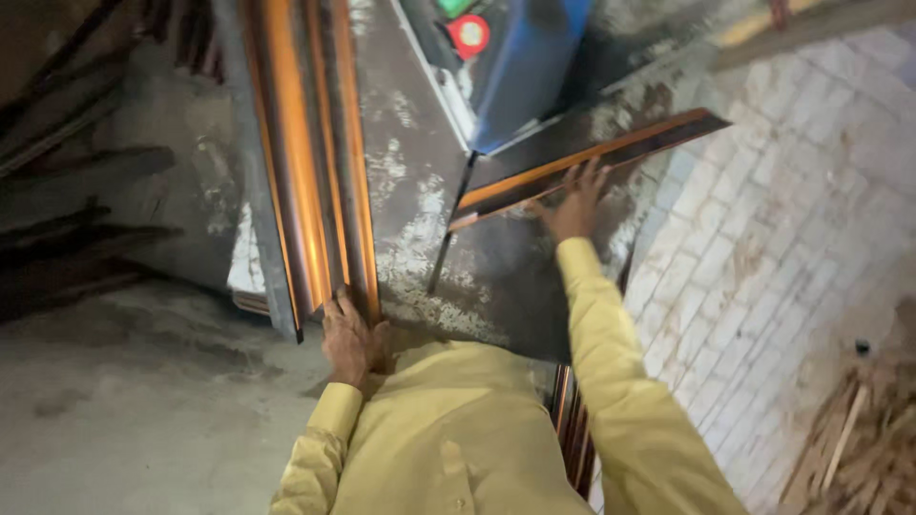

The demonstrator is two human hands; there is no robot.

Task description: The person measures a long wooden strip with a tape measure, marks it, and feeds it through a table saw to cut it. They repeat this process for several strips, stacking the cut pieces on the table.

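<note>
Moulded wooden strips (315,172), orange-streaked, are steadied at their near end by the left hand (351,341), fingers curled on them. Another moulded strip (592,162), across the machine table (410,191), is pressed by the right hand (575,205), fingers spread.

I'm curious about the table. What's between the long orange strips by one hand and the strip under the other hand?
In the head view, only bare, scuffed grey machine table lies between the upright strips at the left hand and the slanted strip under the right hand.
</note>
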